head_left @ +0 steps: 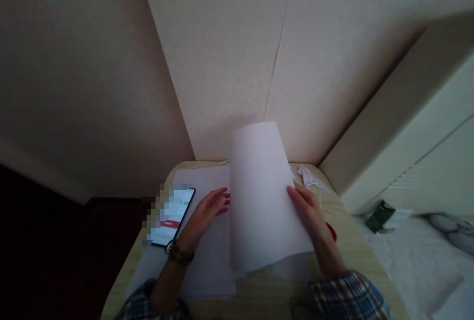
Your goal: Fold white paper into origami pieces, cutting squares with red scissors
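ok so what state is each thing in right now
curled sheet, lifted off the table and bowed, right edge held
flat sheets, lying flat on the table
phone, face up, screen lit
folded paper, creased, lying at the table's far edge
left hand, open, palm down on flat sheets
right hand, gripping the curled sheet

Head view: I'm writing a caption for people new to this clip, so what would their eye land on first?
First, the big white sheet curling up over the middle of the wooden table, with the right hand holding its right edge. Next, the lit phone at the table's left edge, beside the left hand, which rests open on the flat sheets.
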`<state>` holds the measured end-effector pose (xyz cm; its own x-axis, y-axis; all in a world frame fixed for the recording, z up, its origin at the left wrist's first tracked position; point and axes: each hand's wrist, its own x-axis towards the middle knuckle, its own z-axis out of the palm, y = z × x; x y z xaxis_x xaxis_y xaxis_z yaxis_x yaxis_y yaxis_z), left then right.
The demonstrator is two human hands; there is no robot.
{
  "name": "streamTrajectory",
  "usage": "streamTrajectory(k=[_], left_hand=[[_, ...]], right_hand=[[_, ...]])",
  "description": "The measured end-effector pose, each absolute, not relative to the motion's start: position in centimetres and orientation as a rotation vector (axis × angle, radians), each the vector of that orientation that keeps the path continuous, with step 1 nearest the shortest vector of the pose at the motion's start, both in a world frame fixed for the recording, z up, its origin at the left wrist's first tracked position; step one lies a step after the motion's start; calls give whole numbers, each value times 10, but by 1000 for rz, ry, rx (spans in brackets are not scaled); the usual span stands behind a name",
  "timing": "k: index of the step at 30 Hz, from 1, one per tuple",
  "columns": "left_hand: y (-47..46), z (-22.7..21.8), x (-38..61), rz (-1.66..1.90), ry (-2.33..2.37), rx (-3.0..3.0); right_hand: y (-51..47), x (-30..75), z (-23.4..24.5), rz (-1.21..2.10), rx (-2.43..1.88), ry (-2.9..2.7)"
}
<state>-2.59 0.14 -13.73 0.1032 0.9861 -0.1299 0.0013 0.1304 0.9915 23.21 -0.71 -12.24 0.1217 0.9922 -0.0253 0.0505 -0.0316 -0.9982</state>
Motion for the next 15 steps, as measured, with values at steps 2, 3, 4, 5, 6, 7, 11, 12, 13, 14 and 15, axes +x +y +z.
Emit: streamTrajectory(k=[2, 3, 4, 5, 6, 7, 11, 12, 13, 14, 15], left_hand=[[7, -142, -25, 1061, 1204, 1108], [9, -145, -26, 1070, 1225, 1083], [11, -149, -27, 1080, 1253, 1060], [12, -152, -28, 1091, 1280, 1041], [12, -155, -30, 1102, 1300, 1027], [13, -158, -31, 1113, 1312, 1018], [15, -161, -34, 1170, 1325, 1038], [16, -161, -35, 1194, 1338, 1052], [16, -161, -36, 1218, 1354, 1071], [17, -162, -37, 1240, 1369, 1093], [17, -162, -37, 1259, 1382, 1116]], right_hand=[[-1, 234, -138, 1106, -1350, -1130], [1, 234, -143, 1097, -1359, -1127], [3, 235, -146, 1092, -1363, -1128], [4, 235, -148, 1092, -1364, -1130], [5, 234, -149, 1100, -1361, -1133], [5, 234, -148, 1112, -1355, -1136], [5, 229, -144, 1145, -1327, -1147], [5, 228, -144, 1140, -1327, -1153], [5, 228, -143, 1131, -1332, -1160], [5, 228, -143, 1119, -1341, -1171], [5, 228, -143, 1102, -1354, -1185]])
